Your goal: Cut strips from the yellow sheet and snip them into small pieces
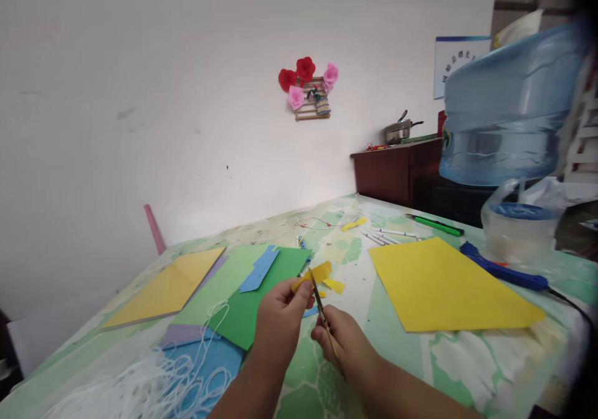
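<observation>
My left hand (290,307) pinches a small piece of yellow paper (321,272) above the middle of the table. In my right hand (343,338) is a pair of scissors (322,310), gripped low with the blades pointing away from me. The blades cross the yellow piece close to my left fingertips. Just beyond lie yellow scraps (334,286) and a bit of blue paper. Left of my left hand, a cut blue strip (260,269) rests on green sheets (243,316).
A large yellow sheet (443,288) lies at right, beside a blue glue gun (499,269) and a green utility knife (434,224). White elastic cord (135,385) is heaped at front left, near an orange-yellow sheet (168,288). Several pens (383,238) lie further back.
</observation>
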{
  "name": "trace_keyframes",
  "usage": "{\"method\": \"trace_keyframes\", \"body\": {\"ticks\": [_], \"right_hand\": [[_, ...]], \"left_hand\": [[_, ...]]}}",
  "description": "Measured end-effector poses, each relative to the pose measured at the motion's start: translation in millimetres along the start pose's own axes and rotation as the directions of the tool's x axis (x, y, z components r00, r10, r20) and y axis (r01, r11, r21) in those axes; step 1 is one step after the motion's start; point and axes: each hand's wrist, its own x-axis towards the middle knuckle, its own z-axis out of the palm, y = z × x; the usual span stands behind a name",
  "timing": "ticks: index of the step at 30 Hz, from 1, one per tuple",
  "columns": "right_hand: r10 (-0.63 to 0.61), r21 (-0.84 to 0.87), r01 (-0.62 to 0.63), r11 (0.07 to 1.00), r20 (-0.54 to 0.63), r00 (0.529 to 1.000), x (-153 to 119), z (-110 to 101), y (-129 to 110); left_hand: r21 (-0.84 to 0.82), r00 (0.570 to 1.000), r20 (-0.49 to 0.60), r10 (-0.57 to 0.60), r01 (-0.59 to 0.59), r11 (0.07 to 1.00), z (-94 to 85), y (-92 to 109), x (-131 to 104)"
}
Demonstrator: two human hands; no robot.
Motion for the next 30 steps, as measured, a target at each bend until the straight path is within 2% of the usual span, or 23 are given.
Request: {"method": "trace_keyframes", "body": {"ticks": [11, 30], "right_hand": [[0.011, 0.006, -0.011, 1.000, 0.043, 0.999, -3.1, -3.9, -3.6], [0.053, -0.031, -0.052, 0.998, 0.036, 0.998, -0.9, 0.0, -3.8]], "left_hand": [[0.023, 1.000, -0.017, 0.015, -0.015, 1.000, -4.0, -2.7, 4.2], [0.108, 0.996, 0.068, -0.059, 0.052, 0.993, -9.0, -2.1, 7.1]]}}
